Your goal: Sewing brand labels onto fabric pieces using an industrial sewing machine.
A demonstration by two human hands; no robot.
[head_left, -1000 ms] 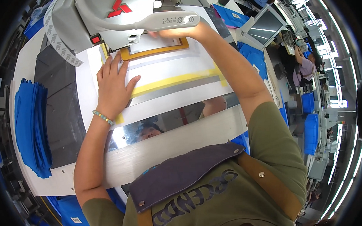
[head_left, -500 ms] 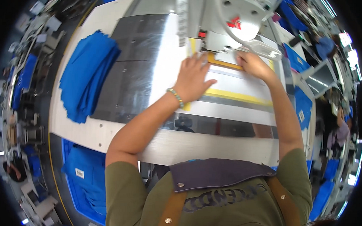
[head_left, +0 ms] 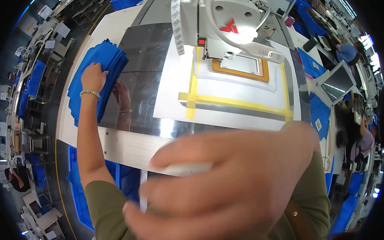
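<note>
My left hand (head_left: 94, 77), with a beaded bracelet on its wrist, lies on the stack of blue fabric pieces (head_left: 82, 97) at the left of the worktable. Its fingers bend down onto the upper fabric, and their tips are hard to see. Large and blurred, my right hand (head_left: 228, 178) hangs close in front of the camera, fingers apart, with nothing visible in it. It hides part of the table's front edge. Beyond it, an amber rectangular frame (head_left: 264, 71) sits under the white sewing machine head (head_left: 226, 23). Yellow tape strips (head_left: 238, 100) mark the white sheet (head_left: 168, 93) around the frame.
A blue crate (head_left: 73, 175) stands below the table's left front. A ruled measuring strip (head_left: 177, 25) hangs beside the machine head. At the right are a grey-framed screen (head_left: 339, 80) and more blue fabric (head_left: 319, 111). Other people sit at workstations farther right.
My left hand has moved from the taped sheet leftward onto the blue stack. My right hand has left the amber frame and come back toward the camera. The view has shifted slightly.
</note>
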